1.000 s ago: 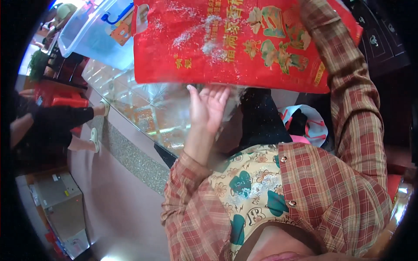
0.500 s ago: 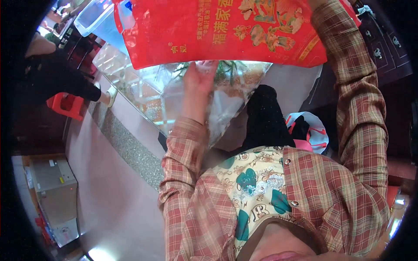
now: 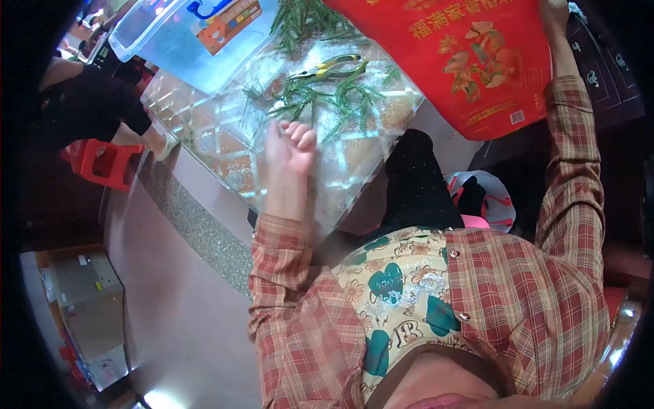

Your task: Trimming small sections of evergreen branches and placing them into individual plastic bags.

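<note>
My right hand grips the edge of a large red printed bag at the top right, holding it up beside the glass table. My left hand hovers over the glass near its front edge with the fingers loosely curled and nothing in it. Green pine-like sprigs lie scattered on the glass just beyond my left hand. A pair of yellow-handled pliers rests among them.
A clear plastic storage box with a blue handle stands at the far left of the table. A person in black sits at the left by a red stool. A white and red bag lies on the floor right of my knee.
The red bag has swung up and to the right, uncovering the sprigs and pliers on the glass. My left hand came away from the bag and dropped toward the table.
</note>
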The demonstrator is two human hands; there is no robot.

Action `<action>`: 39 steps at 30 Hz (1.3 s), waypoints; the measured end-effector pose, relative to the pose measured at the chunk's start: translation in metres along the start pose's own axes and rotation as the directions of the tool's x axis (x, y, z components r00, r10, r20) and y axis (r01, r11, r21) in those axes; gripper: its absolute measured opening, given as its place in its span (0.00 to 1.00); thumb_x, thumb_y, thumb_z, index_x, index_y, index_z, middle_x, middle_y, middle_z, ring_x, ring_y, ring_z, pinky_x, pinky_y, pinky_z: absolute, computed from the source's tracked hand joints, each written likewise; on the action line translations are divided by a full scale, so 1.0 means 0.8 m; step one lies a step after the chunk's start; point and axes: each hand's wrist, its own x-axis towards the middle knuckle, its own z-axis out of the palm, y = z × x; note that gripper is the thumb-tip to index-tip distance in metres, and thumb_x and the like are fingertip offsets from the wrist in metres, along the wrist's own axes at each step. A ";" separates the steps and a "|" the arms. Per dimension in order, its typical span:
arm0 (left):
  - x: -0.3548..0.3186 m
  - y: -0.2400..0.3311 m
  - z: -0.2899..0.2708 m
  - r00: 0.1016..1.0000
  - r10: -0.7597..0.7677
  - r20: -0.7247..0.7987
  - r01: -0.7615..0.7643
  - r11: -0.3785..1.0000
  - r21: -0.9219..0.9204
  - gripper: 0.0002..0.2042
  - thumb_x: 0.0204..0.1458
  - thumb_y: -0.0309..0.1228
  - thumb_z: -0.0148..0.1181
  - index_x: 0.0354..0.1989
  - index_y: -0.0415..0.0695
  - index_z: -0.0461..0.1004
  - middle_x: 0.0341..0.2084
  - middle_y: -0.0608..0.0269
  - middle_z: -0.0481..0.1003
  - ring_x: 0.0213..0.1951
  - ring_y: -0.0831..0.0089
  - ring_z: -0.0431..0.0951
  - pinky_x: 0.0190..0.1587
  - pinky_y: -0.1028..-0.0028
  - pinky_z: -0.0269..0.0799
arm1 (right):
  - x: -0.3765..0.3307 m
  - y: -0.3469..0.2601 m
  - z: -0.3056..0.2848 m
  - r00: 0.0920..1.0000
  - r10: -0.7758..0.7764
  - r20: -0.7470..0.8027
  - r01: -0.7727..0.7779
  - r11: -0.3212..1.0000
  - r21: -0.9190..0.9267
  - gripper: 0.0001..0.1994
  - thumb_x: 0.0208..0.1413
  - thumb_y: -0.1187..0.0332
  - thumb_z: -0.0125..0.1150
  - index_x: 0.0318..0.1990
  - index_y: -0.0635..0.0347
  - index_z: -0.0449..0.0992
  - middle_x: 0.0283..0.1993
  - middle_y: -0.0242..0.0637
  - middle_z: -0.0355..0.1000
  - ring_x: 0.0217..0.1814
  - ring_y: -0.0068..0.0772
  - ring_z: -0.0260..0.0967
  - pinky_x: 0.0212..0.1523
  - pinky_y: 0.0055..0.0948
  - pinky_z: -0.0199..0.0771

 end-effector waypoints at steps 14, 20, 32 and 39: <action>-0.006 -0.013 0.047 0.990 -0.136 0.029 0.130 0.981 0.147 0.16 0.59 0.37 0.39 0.18 0.48 0.59 0.12 0.73 0.54 0.12 0.81 0.51 0.12 0.81 0.44 | -0.151 0.149 -0.013 0.872 0.316 0.374 -0.430 0.859 0.278 0.21 0.60 0.61 0.48 0.15 0.61 0.64 0.13 0.29 0.54 0.16 0.18 0.50 0.16 0.26 0.50; 0.011 -0.046 0.053 0.971 -0.237 -0.016 0.227 0.902 0.367 0.14 0.58 0.36 0.42 0.21 0.47 0.61 0.12 0.73 0.55 0.14 0.81 0.53 0.13 0.81 0.47 | -0.206 0.061 0.016 0.862 0.231 0.450 -0.406 0.848 0.342 0.21 0.60 0.61 0.47 0.15 0.59 0.66 0.12 0.29 0.53 0.16 0.17 0.50 0.16 0.24 0.51; 0.024 -0.109 0.055 0.964 -0.192 -0.185 0.247 0.904 0.348 0.11 0.57 0.34 0.45 0.22 0.47 0.64 0.14 0.72 0.60 0.14 0.80 0.55 0.14 0.81 0.49 | -0.365 -0.036 0.089 0.776 0.541 0.324 -0.553 0.831 -0.062 0.17 0.54 0.54 0.51 0.41 0.59 0.73 0.44 0.45 0.70 0.48 0.43 0.67 0.50 0.35 0.64; 0.024 -0.137 0.024 0.957 -0.160 -0.240 0.256 0.856 0.449 0.12 0.57 0.36 0.46 0.22 0.47 0.64 0.14 0.72 0.59 0.14 0.80 0.55 0.14 0.80 0.50 | -0.472 -0.185 0.025 0.178 0.747 0.641 -0.982 0.098 0.160 0.21 0.60 0.55 0.43 0.51 0.61 0.68 0.47 0.42 0.70 0.51 0.33 0.66 0.52 0.28 0.62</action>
